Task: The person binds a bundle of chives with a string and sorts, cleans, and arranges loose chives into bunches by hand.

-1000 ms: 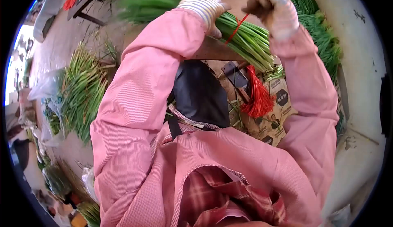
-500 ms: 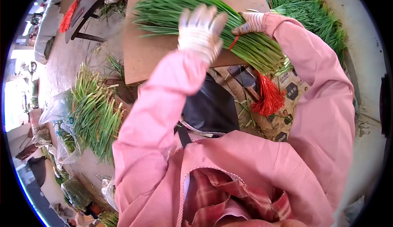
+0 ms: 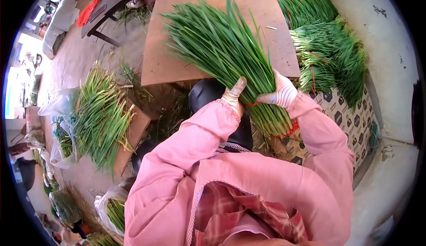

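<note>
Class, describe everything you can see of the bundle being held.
The bundle is thin green leaves, fanned at the far end and gathered into paler stalks at the near end. A red tie shows beside the right hand. It slants, leaf tips away and leftward over the table, stalks past the near edge. The left hand and right hand grip it from either side.

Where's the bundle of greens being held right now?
In the head view, the bundle of greens is in the upper middle, between left hand and right hand, its leaves spreading up-left over the wooden table.
</note>
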### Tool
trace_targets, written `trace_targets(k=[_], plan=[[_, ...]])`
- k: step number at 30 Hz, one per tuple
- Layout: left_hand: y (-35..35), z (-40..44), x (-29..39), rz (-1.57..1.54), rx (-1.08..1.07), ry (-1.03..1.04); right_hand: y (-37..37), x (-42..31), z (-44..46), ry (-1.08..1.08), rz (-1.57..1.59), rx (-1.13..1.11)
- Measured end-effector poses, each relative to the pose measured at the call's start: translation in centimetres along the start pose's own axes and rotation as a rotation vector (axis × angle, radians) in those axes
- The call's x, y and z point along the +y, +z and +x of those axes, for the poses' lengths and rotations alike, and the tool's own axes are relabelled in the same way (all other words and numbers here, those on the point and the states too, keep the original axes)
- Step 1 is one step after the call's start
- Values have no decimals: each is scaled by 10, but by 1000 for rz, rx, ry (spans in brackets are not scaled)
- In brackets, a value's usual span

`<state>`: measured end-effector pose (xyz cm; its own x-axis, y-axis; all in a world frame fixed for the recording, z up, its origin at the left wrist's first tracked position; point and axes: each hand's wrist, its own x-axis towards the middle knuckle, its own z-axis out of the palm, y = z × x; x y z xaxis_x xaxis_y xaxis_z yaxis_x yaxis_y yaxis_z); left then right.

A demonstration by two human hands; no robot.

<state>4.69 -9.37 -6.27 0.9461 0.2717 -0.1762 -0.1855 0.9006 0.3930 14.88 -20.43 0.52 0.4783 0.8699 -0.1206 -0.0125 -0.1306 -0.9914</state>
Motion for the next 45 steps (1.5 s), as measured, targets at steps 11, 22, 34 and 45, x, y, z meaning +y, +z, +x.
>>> trace_targets(k=[11,22,34,45], plan=[[172,47,146,1001,-579,738,-20,-147,66,-678,-139,15],[73,81,114,526,-175,448,-15,-81,126,-422,-116,72],[70,11,74,738,-43,364,14,-43,179,-233,-1406,-94],[53,105,138,2666,-76,377,-12,-76,123,-151,-1542,30]])
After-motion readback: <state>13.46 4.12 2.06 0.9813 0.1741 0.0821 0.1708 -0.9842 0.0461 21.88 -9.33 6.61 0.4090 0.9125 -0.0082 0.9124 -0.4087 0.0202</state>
